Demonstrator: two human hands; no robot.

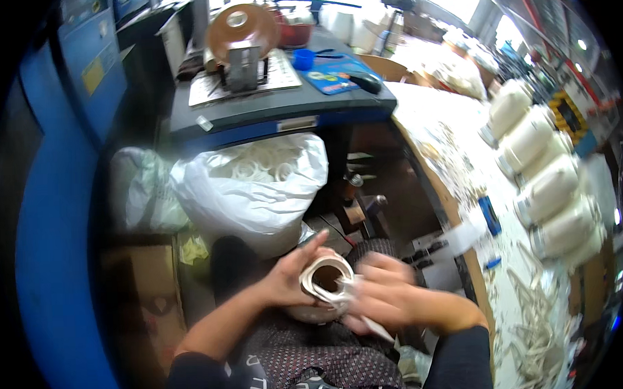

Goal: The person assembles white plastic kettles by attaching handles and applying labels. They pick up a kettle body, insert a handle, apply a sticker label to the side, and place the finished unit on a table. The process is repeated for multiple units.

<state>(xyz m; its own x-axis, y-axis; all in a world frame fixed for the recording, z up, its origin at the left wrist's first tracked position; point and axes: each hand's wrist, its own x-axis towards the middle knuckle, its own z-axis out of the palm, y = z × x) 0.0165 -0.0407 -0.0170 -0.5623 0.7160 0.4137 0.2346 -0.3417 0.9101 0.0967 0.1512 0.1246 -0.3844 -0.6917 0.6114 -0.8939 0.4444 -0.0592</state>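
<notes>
At far L, a tall blue cabinet (59,224) is standing, w/ an open cardboard box (142,286) sitting low beside it. Next, a white bag (246,203) is holding lots of pale rings (255,165), in front of a dark desk (267,109) that is carrying, L to R, a brown round dish-like piece (244,35) & a blue mat (331,76). Over the person's lap, the L hand (289,274) is gripping the L side of a cream container (321,311), its open mouth facing up. The R hand (383,295) is working close at the rim's R side, near a thin pale strip (378,329); too blurred to tell if it's closed on anything. Farther R, a white desk (425,105) is bearing a blue-handled tool (489,216), pale scraps (536,331) &, at its far side, several cream bottles (555,186) lying in a row.
</notes>
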